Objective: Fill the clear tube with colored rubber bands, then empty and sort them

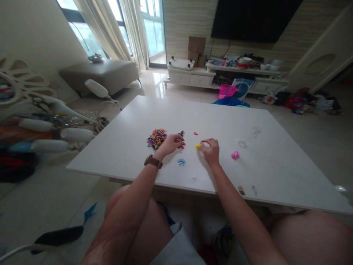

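My left hand, with a brown watch on its wrist, reaches over the table between a mixed pile of colourful rubber bands and a few pink bands. Its fingers are curled together; what they hold is too small to tell. Thumb and forefinger of my right hand pinch together at the edge of a small yellow heap of bands. Close around lie a black-and-white heap, red bands and blue bands.
Right of my right hand are a pink bundle and a clear jar on its side. A small yellow figure piece and a clear piece lie near the front edge of the white table. A lamp stands at left.
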`<state>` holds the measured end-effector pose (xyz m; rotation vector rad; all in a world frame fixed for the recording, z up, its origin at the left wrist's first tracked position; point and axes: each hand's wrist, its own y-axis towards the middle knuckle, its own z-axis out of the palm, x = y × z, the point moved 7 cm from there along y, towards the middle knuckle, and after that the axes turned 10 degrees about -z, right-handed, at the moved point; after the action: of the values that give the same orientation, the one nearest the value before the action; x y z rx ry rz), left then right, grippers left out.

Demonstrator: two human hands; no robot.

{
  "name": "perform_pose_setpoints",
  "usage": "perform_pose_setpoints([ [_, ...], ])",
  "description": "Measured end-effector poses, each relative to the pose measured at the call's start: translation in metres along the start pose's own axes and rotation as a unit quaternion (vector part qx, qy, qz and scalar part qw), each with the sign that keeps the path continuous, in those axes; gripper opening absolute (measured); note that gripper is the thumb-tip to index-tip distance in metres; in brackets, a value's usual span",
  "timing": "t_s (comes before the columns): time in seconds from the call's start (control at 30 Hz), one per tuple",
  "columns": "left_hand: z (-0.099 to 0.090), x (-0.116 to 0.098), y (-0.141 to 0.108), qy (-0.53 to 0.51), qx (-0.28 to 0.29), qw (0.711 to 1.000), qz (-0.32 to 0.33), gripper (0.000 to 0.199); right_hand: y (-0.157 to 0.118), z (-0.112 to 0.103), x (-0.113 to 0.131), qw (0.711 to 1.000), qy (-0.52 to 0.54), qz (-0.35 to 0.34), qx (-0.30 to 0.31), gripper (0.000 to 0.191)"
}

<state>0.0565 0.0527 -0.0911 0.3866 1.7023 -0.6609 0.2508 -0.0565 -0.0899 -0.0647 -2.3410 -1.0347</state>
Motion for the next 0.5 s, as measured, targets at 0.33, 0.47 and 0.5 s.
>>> perform_pose_setpoints([
  [0.33,-0.006,-0.008,0.0,0.041,-0.034,0.998,0.026,0.007,-0.008,0.017,-0.015,0.997,-0.03,0.03,0.062,0.013],
  [0.47,-0.007,-0.009,-0.002,0.061,-0.048,0.996,0.031,0.004,-0.009,0.018,-0.017,0.996,-0.049,0.036,0.059,0.012],
  [0.5,-0.007,-0.009,-0.003,0.062,-0.05,0.996,0.029,0.003,-0.009,0.017,-0.017,0.996,-0.052,0.038,0.058,0.011],
])
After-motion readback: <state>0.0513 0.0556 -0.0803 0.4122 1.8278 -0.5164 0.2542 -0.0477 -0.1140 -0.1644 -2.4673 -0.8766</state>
